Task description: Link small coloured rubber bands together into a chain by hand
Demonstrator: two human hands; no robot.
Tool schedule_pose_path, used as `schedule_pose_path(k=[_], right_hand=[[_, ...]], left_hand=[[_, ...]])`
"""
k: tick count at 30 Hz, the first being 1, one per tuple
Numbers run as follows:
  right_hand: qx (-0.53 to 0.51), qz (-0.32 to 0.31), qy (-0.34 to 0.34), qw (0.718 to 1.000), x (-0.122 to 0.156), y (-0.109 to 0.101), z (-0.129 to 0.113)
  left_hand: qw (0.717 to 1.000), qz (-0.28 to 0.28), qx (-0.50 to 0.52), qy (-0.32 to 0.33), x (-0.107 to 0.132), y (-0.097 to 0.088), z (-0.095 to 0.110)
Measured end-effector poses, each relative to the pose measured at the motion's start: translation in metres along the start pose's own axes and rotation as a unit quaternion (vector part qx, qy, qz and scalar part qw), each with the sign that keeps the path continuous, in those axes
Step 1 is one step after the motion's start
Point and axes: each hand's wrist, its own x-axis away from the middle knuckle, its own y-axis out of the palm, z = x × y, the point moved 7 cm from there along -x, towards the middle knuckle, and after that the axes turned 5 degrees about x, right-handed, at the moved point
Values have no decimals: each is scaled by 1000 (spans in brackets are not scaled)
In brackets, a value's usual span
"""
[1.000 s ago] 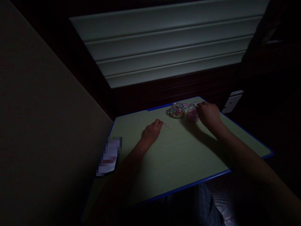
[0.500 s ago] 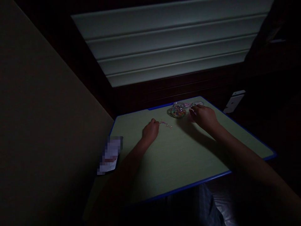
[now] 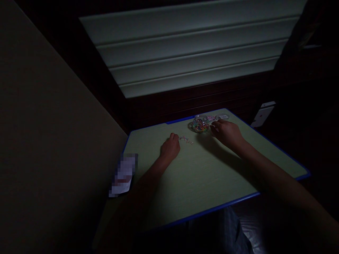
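Note:
My left hand [image 3: 171, 145] is closed, its fingertips pinching one end of a thin chain of small pale and pink pieces [image 3: 186, 140]. The rest of the chain trails to the right over the tabletop. A round clear jar [image 3: 200, 124], filled with small multicoloured pieces, stands towards the far edge. Just right of the jar, my right hand [image 3: 227, 132] is closed with thumb and fingers drawn together. Whatever lies between those fingertips is too small and dark to make out.
The pale green table [image 3: 196, 180] has a blue rim. Behind my right hand lie a clear round lid [image 3: 222, 116] and a small pink item [image 3: 211, 118]. A phone-like device [image 3: 124, 175], partly blurred out, rests at the left edge. A white box [image 3: 263, 113] stands beyond the right edge.
My right hand has shifted slightly left, its fingertips now closer to the jar. More of the lid behind it shows. My left hand and the chain have barely moved.

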Motion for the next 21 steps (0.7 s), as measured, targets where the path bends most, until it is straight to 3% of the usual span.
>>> schedule_pose_path(k=[8,13,18,21], right_hand=[[-36,-30,-56,997,3,2,-19],[-87,-29,-129,987,9,10,-42],[-132,-46,-202,969,17,20,-64],[-125,-37,-227,965,19,17,-67]], left_hand=[[998,22,2,64,4,-9,12],[986,47,-16,156,10,-11,25],[950,90,-40,295,23,-8,42],[947,90,-35,307,26,-8,44]])
